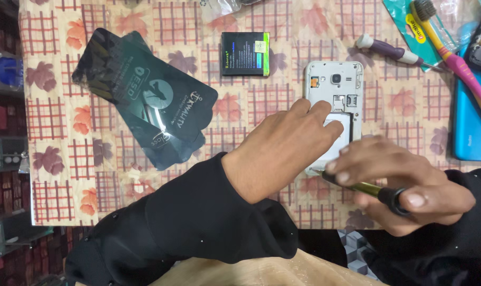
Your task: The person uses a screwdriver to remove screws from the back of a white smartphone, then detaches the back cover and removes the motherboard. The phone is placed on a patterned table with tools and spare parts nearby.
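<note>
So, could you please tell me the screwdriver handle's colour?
Yellowish-olive with a black cap, on the screwdriver; head view.

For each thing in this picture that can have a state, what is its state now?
Phone: back cover off, battery bay empty, lying face down.
Battery: out of the phone, flat on the tablecloth.
Left hand: pressing on the phone.
Right hand: gripping a screwdriver, tip at the phone's lower edge.
Purple-handled screwdriver: lying unused.
Toothbrush: lying unused.
</note>
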